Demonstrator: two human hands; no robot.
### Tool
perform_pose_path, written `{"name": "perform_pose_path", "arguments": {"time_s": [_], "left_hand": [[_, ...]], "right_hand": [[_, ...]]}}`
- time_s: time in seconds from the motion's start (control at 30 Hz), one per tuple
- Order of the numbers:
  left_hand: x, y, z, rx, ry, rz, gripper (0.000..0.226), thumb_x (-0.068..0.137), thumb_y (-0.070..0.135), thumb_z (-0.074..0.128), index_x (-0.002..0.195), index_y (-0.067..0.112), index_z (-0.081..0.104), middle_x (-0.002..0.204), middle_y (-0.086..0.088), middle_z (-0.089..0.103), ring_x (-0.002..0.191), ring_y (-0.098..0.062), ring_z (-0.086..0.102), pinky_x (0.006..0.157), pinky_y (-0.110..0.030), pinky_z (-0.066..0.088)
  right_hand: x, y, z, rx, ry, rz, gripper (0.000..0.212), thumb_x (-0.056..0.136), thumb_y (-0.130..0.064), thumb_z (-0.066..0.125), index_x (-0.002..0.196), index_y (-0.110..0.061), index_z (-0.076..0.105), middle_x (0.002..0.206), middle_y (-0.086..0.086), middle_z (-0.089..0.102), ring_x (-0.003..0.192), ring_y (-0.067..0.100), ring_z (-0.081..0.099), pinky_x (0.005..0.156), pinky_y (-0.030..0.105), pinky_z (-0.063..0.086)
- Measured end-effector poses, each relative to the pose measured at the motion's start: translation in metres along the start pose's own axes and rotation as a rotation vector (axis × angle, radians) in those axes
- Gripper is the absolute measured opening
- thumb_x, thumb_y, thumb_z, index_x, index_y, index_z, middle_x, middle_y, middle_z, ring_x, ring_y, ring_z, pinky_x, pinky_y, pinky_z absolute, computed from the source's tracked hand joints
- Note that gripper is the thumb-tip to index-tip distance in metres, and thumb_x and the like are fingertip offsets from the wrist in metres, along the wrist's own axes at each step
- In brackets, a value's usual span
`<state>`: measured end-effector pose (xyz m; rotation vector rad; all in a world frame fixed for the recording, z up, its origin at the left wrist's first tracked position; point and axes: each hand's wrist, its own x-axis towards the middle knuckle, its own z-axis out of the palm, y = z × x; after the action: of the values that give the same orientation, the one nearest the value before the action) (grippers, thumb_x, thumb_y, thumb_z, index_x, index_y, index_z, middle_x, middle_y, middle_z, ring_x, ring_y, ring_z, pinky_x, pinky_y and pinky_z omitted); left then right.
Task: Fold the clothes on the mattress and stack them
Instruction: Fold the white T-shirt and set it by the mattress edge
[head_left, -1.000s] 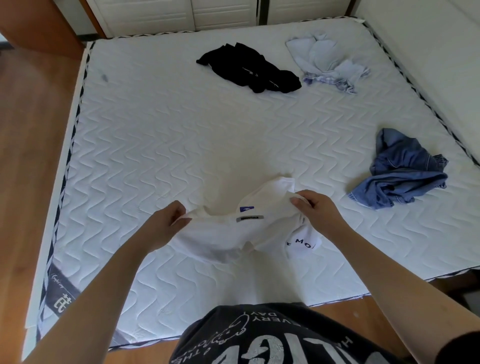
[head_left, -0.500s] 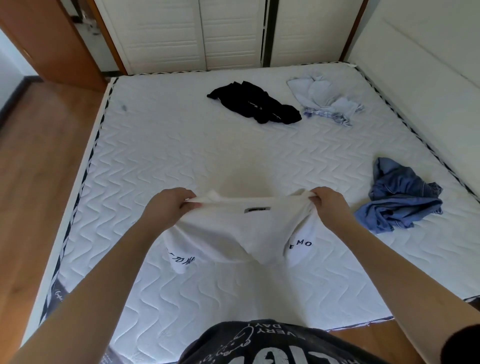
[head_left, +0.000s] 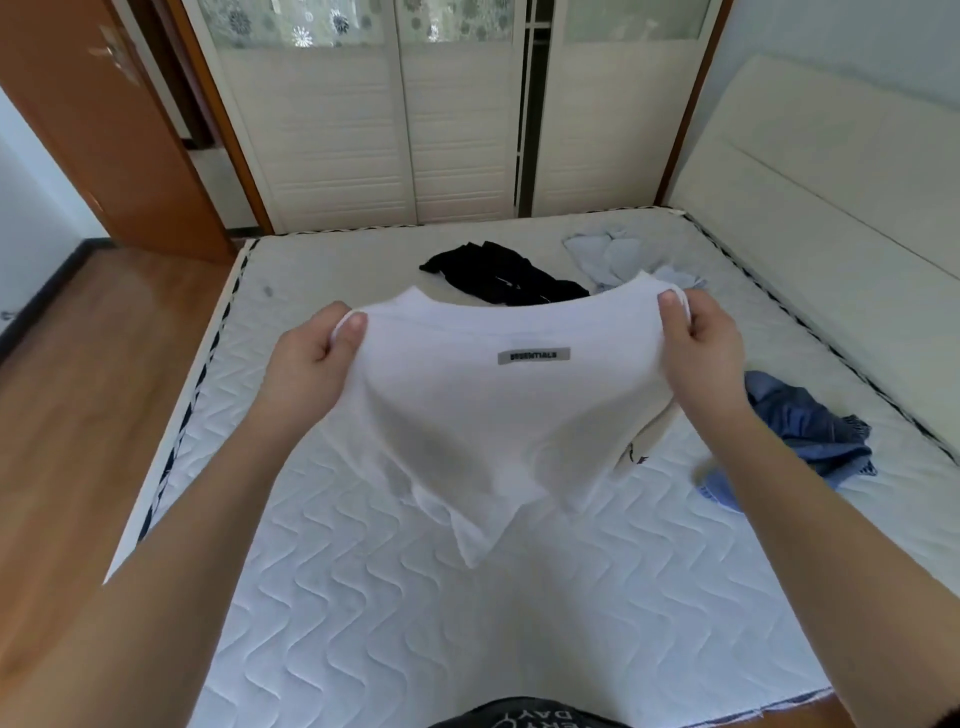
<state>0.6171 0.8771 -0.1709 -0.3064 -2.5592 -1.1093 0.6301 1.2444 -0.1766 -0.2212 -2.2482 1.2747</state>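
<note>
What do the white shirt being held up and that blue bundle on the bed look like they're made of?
White shirt: looks like soft, matte cotton knit; it drapes limply between both hands and has a ribbed collar. Blue bundle: probably denim or a heavy woven cotton; faded blue, with stiffer crumples and visible seams. Neither can be confirmed by sight alone.

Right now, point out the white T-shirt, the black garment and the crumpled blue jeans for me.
white T-shirt (head_left: 483, 415): head view, on the chest fabric below the grey label.
black garment (head_left: 506, 280): head view, on the middle of the heap.
blue jeans (head_left: 810, 431): head view, on the dark denim folds.
</note>
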Motion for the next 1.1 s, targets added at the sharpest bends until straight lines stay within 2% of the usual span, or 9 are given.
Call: {"name": "perform_pose_path", "arguments": {"time_s": [0.07,0.17,0.4,0.57,0.7,0.8,0.93,1.03,1.1], "left_hand": [[-0.004,0.016,-0.017,-0.110,0.023,0.040,0.045,0.100,0.041,0.044,0.074,0.005,0.046,0.070,-0.018,0.046,0.058,-0.010,0.040,0.051,-0.020,0.029],[-0.005,0.027,-0.035,-0.211,0.026,0.060,0.039,0.098,0.040,0.050,0.071,0.012,0.053,0.067,-0.005,0.049,0.057,-0.003,0.044,0.050,-0.012,0.032],[0.011,-0.014,0.002,-0.030,-0.154,0.008,0.025,0.097,0.031,0.058,0.074,0.024,0.061,0.072,0.002,0.058,0.065,0.002,0.053,0.056,-0.007,0.035],[0.014,-0.073,0.050,0.116,-0.315,-0.043,0.019,0.094,0.024,0.064,0.078,0.013,0.067,0.071,-0.006,0.051,0.069,-0.013,0.052,0.067,-0.021,0.037],[0.023,-0.104,0.091,0.238,-0.382,-0.106,0.025,0.093,0.027,0.064,0.077,0.008,0.067,0.072,-0.007,0.052,0.071,-0.020,0.055,0.066,-0.022,0.035],[0.037,-0.124,0.119,0.281,-0.396,-0.173,0.020,0.089,0.032,0.069,0.087,0.012,0.073,0.087,-0.004,0.061,0.081,-0.018,0.057,0.077,-0.029,0.041],[0.062,-0.146,0.161,0.321,-0.440,-0.288,0.028,0.094,0.035,0.061,0.094,0.009,0.069,0.095,-0.002,0.067,0.087,-0.019,0.064,0.080,-0.030,0.049],[0.088,-0.159,0.188,0.241,-0.460,-0.426,0.032,0.101,0.035,0.046,0.089,0.009,0.061,0.086,-0.006,0.066,0.072,-0.020,0.071,0.057,-0.020,0.048],[0.109,-0.167,0.205,0.206,-0.425,-0.480,0.032,0.102,0.035,0.044,0.089,0.010,0.060,0.083,-0.003,0.068,0.079,-0.019,0.071,0.067,-0.028,0.049]], "right_hand": [[-0.001,-0.012,-0.013,0.010,-0.010,-0.032,0.044,0.098,-0.040,0.047,0.061,-0.023,0.031,0.054,-0.010,0.030,0.049,0.004,0.028,0.044,0.017,0.022],[-0.003,-0.020,-0.027,0.021,-0.033,-0.070,0.045,0.096,-0.044,0.049,0.064,-0.016,0.036,0.058,-0.008,0.031,0.052,0.006,0.029,0.046,0.019,0.021],[0.000,0.026,-0.004,-0.097,-0.149,-0.028,0.047,0.097,-0.035,0.053,0.061,-0.019,0.029,0.051,-0.008,0.028,0.046,0.006,0.028,0.044,0.020,0.023],[0.002,0.098,0.020,-0.243,-0.384,0.042,0.038,0.096,-0.036,0.054,0.061,-0.025,0.043,0.053,-0.007,0.041,0.053,0.008,0.038,0.052,0.020,0.030],[0.015,0.148,0.047,-0.364,-0.519,0.071,0.030,0.097,-0.037,0.056,0.083,-0.014,0.069,0.075,0.005,0.059,0.074,0.020,0.053,0.064,0.025,0.032],[0.031,0.177,0.074,-0.417,-0.553,0.118,0.027,0.096,-0.038,0.059,0.096,-0.017,0.075,0.087,0.005,0.053,0.083,0.018,0.050,0.073,0.027,0.032],[0.059,0.208,0.108,-0.548,-0.621,0.196,0.039,0.097,-0.044,0.051,0.080,-0.017,0.073,0.063,-0.005,0.062,0.068,0.016,0.060,0.056,0.027,0.037],[0.085,0.220,0.139,-0.314,-0.630,0.359,0.029,0.097,-0.033,0.054,0.081,-0.017,0.072,0.065,-0.008,0.071,0.053,0.005,0.063,0.053,0.021,0.046],[0.104,0.226,0.160,-0.066,-0.568,0.532,0.019,0.096,-0.024,0.057,0.084,-0.018,0.070,0.080,0.000,0.075,0.067,0.010,0.071,0.066,0.026,0.055]]}}
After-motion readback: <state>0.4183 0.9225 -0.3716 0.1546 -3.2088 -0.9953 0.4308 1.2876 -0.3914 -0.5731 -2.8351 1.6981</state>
